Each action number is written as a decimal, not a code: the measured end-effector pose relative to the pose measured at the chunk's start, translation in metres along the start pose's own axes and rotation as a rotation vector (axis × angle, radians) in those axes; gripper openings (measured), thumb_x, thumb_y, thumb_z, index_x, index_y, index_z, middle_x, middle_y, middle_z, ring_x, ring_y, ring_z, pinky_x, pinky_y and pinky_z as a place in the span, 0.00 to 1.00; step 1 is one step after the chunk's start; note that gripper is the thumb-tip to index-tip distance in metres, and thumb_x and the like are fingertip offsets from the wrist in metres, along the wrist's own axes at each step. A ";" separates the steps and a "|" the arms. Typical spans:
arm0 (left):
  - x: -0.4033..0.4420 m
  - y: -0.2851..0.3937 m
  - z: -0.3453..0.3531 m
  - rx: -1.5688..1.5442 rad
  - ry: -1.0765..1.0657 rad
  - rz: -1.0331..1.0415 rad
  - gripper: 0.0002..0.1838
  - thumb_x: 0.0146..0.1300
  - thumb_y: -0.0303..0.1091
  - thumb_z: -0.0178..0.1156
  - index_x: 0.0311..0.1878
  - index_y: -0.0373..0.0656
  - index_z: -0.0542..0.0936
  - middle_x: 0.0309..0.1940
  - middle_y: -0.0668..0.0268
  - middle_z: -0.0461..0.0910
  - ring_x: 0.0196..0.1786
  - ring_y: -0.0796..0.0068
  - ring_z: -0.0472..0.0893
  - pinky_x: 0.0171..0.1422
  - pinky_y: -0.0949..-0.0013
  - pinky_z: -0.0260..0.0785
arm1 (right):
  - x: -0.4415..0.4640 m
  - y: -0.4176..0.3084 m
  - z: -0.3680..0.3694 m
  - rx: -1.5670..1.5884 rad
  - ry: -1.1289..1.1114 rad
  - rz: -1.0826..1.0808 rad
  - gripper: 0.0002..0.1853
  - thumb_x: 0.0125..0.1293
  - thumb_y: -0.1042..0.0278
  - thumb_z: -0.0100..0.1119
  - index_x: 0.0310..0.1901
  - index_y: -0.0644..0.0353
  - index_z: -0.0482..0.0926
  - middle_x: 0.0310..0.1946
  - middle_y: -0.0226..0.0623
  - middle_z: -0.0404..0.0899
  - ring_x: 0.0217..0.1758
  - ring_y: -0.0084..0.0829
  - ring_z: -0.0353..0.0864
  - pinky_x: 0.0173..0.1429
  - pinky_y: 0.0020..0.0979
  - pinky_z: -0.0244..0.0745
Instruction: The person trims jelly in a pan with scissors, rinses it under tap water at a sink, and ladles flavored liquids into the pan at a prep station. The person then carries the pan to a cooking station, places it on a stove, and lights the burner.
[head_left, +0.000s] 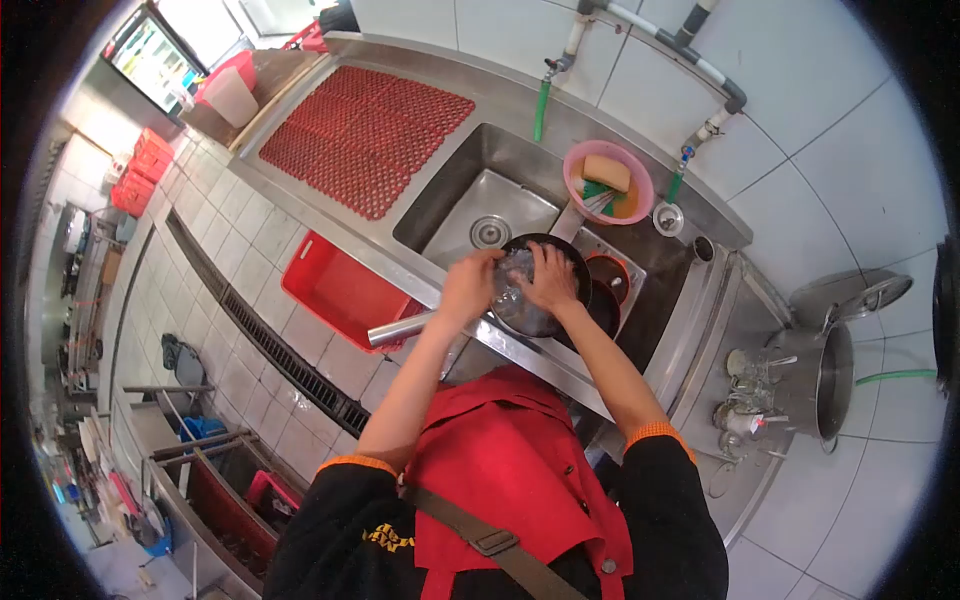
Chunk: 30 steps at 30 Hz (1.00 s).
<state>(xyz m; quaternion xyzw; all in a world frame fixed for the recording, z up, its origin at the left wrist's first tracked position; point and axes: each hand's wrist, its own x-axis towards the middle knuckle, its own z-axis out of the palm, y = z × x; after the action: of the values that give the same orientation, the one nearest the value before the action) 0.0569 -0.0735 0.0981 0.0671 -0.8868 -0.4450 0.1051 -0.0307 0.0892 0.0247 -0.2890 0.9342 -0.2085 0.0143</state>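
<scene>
A dark frying pan (pixel 530 322) with a silver handle (pixel 400 328) is tilted over the front edge of the sink counter. My left hand (pixel 472 284) grips the pan's left rim, fingers bent over it. Inside the pan, my right hand (pixel 548 280) presses on the wet surface with bent fingers; a greyish, shiny patch shows by it, and whatever lies under the palm is hidden. Behind the pan, an orange-rimmed pot (pixel 610 278) and another dark pan sit in the right sink basin, partly covered by my right arm.
A pink bowl (pixel 640 170) holds a sponge and brownish liquid. Left of it are a steel sink basin (pixel 470 205) and a red mat (pixel 365 135). A red crate (pixel 340 290) stands below. Glasses (pixel 740 365) and a large steel pot (pixel 825 375) are at right.
</scene>
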 end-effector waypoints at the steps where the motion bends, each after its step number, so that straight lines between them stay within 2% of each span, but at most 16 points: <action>1: -0.005 -0.007 -0.014 0.044 0.032 -0.002 0.12 0.62 0.28 0.51 0.46 0.39 0.79 0.43 0.49 0.79 0.49 0.49 0.78 0.55 0.56 0.68 | -0.002 -0.005 -0.003 0.008 -0.011 -0.018 0.32 0.51 0.57 0.64 0.58 0.58 0.68 0.56 0.51 0.64 0.59 0.55 0.65 0.61 0.50 0.64; 5: -0.044 -0.038 -0.068 0.238 0.039 -0.007 0.14 0.60 0.34 0.54 0.49 0.43 0.78 0.47 0.54 0.78 0.54 0.52 0.74 0.59 0.54 0.65 | 0.003 -0.009 0.010 -0.118 -0.119 -0.168 0.39 0.44 0.58 0.69 0.61 0.54 0.67 0.57 0.53 0.63 0.59 0.55 0.65 0.64 0.51 0.61; 7: -0.063 -0.044 -0.084 0.304 0.029 -0.073 0.16 0.60 0.36 0.55 0.51 0.45 0.78 0.50 0.57 0.77 0.57 0.54 0.72 0.62 0.54 0.62 | 0.009 -0.013 0.009 -0.194 -0.324 -0.306 0.27 0.53 0.54 0.61 0.55 0.52 0.72 0.58 0.51 0.63 0.64 0.57 0.59 0.64 0.47 0.63; 8: -0.074 -0.045 -0.088 0.404 0.037 -0.104 0.17 0.60 0.39 0.55 0.52 0.46 0.77 0.53 0.59 0.76 0.59 0.56 0.71 0.65 0.51 0.58 | 0.011 -0.005 0.024 -0.196 -0.333 -0.316 0.27 0.53 0.54 0.61 0.55 0.52 0.72 0.58 0.51 0.63 0.64 0.57 0.59 0.64 0.47 0.63; 10: -0.088 -0.050 -0.095 0.487 0.050 -0.170 0.20 0.60 0.44 0.56 0.53 0.48 0.77 0.56 0.62 0.73 0.63 0.59 0.67 0.69 0.44 0.49 | 0.020 0.011 0.058 -0.175 -0.127 -0.591 0.18 0.60 0.59 0.54 0.51 0.52 0.74 0.57 0.54 0.65 0.60 0.54 0.67 0.58 0.48 0.70; 14: -0.112 -0.057 -0.099 0.424 0.081 -0.252 0.20 0.60 0.44 0.57 0.53 0.47 0.77 0.56 0.61 0.74 0.63 0.58 0.68 0.69 0.48 0.51 | 0.019 0.006 0.057 -0.097 -0.306 -0.533 0.13 0.63 0.65 0.46 0.47 0.53 0.75 0.53 0.56 0.69 0.52 0.48 0.76 0.49 0.48 0.75; 16: -0.119 -0.063 -0.099 0.383 0.118 -0.203 0.21 0.60 0.46 0.58 0.52 0.44 0.78 0.52 0.60 0.76 0.58 0.58 0.72 0.64 0.52 0.60 | 0.027 -0.001 0.052 -0.455 -0.562 -0.418 0.12 0.63 0.66 0.45 0.45 0.54 0.76 0.50 0.54 0.72 0.47 0.44 0.80 0.43 0.48 0.77; 19: -0.124 -0.070 -0.096 0.286 0.054 -0.169 0.21 0.57 0.45 0.61 0.51 0.46 0.79 0.50 0.60 0.78 0.55 0.59 0.74 0.60 0.56 0.64 | 0.034 -0.014 0.024 -0.496 -0.661 -0.448 0.13 0.63 0.66 0.45 0.46 0.54 0.77 0.50 0.51 0.73 0.53 0.43 0.76 0.48 0.49 0.74; 20: -0.125 -0.067 -0.097 0.281 0.054 -0.170 0.21 0.57 0.45 0.61 0.51 0.46 0.79 0.50 0.60 0.78 0.55 0.59 0.74 0.60 0.56 0.64 | 0.039 -0.005 0.024 -0.500 -0.664 -0.447 0.13 0.63 0.66 0.45 0.46 0.54 0.77 0.50 0.51 0.73 0.53 0.43 0.76 0.48 0.49 0.74; 22: -0.127 -0.062 -0.098 0.359 -0.072 -0.182 0.19 0.57 0.45 0.61 0.50 0.50 0.79 0.49 0.64 0.78 0.54 0.61 0.74 0.56 0.56 0.65 | 0.043 0.007 0.014 -0.415 -0.329 -0.845 0.15 0.65 0.59 0.44 0.49 0.53 0.76 0.53 0.51 0.72 0.60 0.43 0.70 0.56 0.50 0.69; 23: -0.127 -0.065 -0.097 0.354 -0.074 -0.183 0.19 0.57 0.45 0.61 0.50 0.50 0.79 0.49 0.64 0.78 0.54 0.61 0.74 0.56 0.56 0.65 | 0.038 0.006 0.011 -0.417 -0.334 -0.844 0.15 0.65 0.59 0.44 0.49 0.53 0.76 0.53 0.51 0.72 0.60 0.43 0.70 0.56 0.50 0.69; 25: -0.128 -0.073 -0.092 0.326 -0.037 -0.163 0.20 0.55 0.44 0.63 0.52 0.53 0.80 0.47 0.61 0.79 0.50 0.59 0.75 0.53 0.57 0.66 | 0.022 0.000 -0.004 -0.428 -0.273 -0.363 0.21 0.67 0.51 0.42 0.54 0.51 0.74 0.55 0.51 0.70 0.64 0.46 0.64 0.61 0.50 0.63; 26: -0.128 -0.072 -0.091 0.320 -0.040 -0.163 0.20 0.55 0.44 0.63 0.52 0.53 0.80 0.47 0.61 0.79 0.50 0.59 0.75 0.53 0.57 0.66 | 0.019 -0.004 -0.014 -0.406 -0.376 -0.180 0.25 0.67 0.44 0.39 0.59 0.48 0.71 0.58 0.52 0.67 0.63 0.51 0.65 0.63 0.51 0.61; 27: -0.128 -0.071 -0.091 0.326 -0.032 -0.163 0.20 0.56 0.44 0.63 0.52 0.53 0.79 0.46 0.61 0.79 0.50 0.59 0.75 0.53 0.57 0.66 | 0.015 -0.004 -0.018 -0.409 -0.379 -0.179 0.25 0.67 0.44 0.39 0.59 0.48 0.71 0.58 0.52 0.67 0.63 0.51 0.65 0.63 0.51 0.61; 29: -0.128 -0.071 -0.092 0.334 -0.027 -0.162 0.20 0.56 0.44 0.63 0.52 0.53 0.79 0.46 0.61 0.79 0.50 0.59 0.75 0.53 0.56 0.66 | 0.007 -0.001 -0.024 -0.318 -0.551 0.127 0.28 0.67 0.44 0.38 0.62 0.50 0.68 0.61 0.54 0.65 0.64 0.50 0.64 0.68 0.48 0.57; 30: -0.127 -0.071 -0.092 0.326 -0.028 -0.165 0.19 0.56 0.43 0.63 0.52 0.53 0.79 0.46 0.61 0.79 0.50 0.59 0.75 0.53 0.56 0.65 | 0.006 0.003 -0.024 -0.318 -0.550 0.129 0.28 0.67 0.44 0.38 0.62 0.50 0.68 0.61 0.54 0.65 0.64 0.50 0.64 0.68 0.48 0.57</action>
<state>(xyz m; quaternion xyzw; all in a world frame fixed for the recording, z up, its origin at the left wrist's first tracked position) 0.2047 -0.1603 0.0785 0.1496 -0.9401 -0.3032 0.0434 -0.0405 0.0974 0.0459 -0.2731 0.9327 0.0273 0.2340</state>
